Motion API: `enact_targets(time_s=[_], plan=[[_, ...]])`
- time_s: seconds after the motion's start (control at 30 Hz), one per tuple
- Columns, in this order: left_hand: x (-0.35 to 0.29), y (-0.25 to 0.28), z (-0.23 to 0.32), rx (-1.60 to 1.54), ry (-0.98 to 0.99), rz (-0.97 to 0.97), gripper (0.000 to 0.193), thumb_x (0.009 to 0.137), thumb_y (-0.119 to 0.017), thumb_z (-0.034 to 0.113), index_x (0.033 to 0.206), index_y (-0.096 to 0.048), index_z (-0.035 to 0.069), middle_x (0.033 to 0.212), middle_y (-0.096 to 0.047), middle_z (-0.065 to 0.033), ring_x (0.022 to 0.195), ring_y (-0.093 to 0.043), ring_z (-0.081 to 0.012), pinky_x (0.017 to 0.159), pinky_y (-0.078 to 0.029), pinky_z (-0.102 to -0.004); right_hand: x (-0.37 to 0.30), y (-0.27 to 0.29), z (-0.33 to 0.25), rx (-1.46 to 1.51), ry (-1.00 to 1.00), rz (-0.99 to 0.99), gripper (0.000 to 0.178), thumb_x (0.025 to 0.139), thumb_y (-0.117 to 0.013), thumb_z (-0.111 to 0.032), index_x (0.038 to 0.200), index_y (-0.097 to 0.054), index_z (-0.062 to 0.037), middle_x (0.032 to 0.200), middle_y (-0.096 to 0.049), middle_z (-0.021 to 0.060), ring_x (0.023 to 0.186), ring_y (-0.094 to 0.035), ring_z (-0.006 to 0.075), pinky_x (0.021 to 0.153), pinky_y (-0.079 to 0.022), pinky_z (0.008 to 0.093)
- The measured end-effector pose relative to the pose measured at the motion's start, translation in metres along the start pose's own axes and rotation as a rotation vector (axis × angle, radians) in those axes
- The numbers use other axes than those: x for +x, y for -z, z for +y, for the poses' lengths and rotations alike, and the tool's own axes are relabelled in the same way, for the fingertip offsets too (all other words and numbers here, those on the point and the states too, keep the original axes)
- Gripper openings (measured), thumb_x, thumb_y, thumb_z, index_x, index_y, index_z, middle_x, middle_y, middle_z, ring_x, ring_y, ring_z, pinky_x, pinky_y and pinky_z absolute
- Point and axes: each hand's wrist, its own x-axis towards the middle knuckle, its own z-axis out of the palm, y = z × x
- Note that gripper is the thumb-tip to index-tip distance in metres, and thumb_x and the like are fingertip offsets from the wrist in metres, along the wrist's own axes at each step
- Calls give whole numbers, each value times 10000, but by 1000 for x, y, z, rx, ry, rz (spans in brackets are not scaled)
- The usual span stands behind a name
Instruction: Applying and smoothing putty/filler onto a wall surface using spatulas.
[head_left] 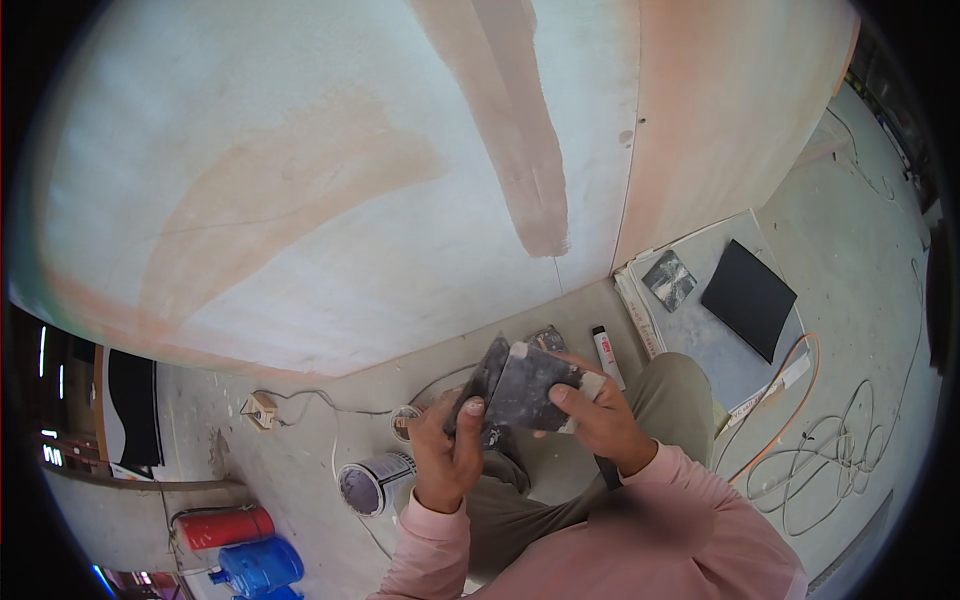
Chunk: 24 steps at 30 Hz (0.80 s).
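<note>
My left hand [448, 450] is closed on a thin dark plate [484, 385] held steeply tilted, its thumb lying across the face. Just beside it, my right hand [605, 418] pinches a wider dark grey plate [528, 384] with pale smears and light corners, thumb on top. The two plates meet or nearly meet along their edges above my lap; whether they touch I cannot tell. They look like flat filler spreaders. Left of my knees stands an open can [368, 487] with grey matter inside. A smaller round container [405, 422] sits partly behind my left hand.
A large curved pale panel [330, 220] with brownish filler patches rises ahead. On a low box [700, 335] at right lie a smeared square plate [669, 280] and a black sheet [750, 300]. Nearby are a white tube [607, 357], loose cables [835, 465], a red cylinder [225, 527] and a blue water bottle [262, 566].
</note>
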Motion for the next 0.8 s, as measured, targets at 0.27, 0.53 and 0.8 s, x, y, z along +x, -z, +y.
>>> enact_targets(time_s=[0.27, 0.53, 0.8], plan=[[-10, 13, -17, -473, 317, 291, 393, 1023, -578, 339, 962, -656, -42, 838, -657, -37, 771, -582, -104, 694, -467, -271, 16, -1, -12, -1305, 983, -196, 736, 646, -730, 44, 1338, -603, -175, 1247, -559, 123, 1057, -590, 340, 897, -481, 448], [-10, 12, -15, -869, 364, 285, 336, 1016, -600, 296, 1067, -654, -31, 963, -692, -70, 846, -645, -135, 770, -516, -294, 12, -7, -5, -1190, 757, -362, 770, 638, -652, 152, 1345, -471, -96, 1301, -508, 204, 1126, -543, 386, 972, -449, 463], [-11, 8, -24, -643, 241, 281, 336, 1005, -615, 294, 1066, -659, -33, 941, -688, -53, 819, -628, -126, 743, -501, -280, 8, -4, -7, -1153, 692, -317, 694, 688, -556, 136, 1345, -442, -54, 1298, -502, 222, 1120, -546, 363, 952, -465, 412]])
